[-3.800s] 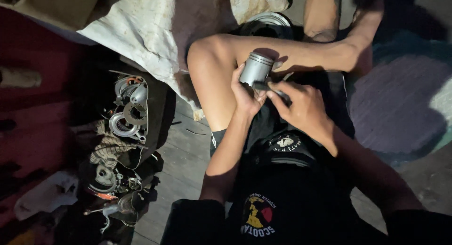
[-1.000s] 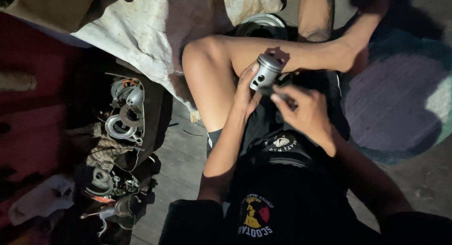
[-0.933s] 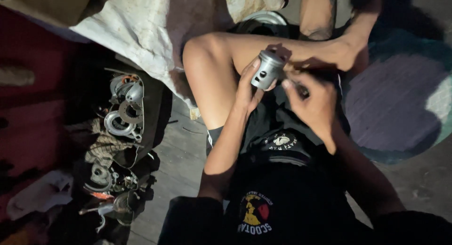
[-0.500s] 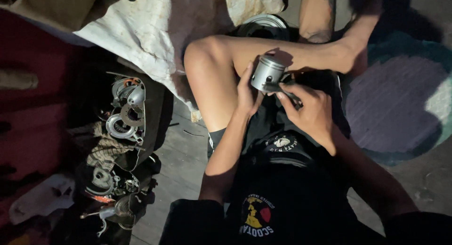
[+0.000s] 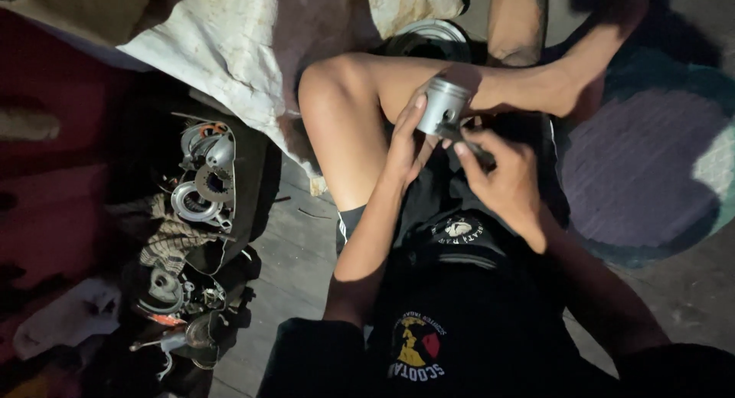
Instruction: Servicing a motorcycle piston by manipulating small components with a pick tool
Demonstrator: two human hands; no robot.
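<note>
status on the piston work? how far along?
Done: piston is out and free, gripped in the left hand. In hand: right hand works a small dark tool at its lower edge. Left: other engine parts lie loose on the floor, unassembled.

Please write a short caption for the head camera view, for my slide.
Seated person's left hand holds a metal piston above the knee while the right hand works at its lower edge; engine parts lie left.
</note>
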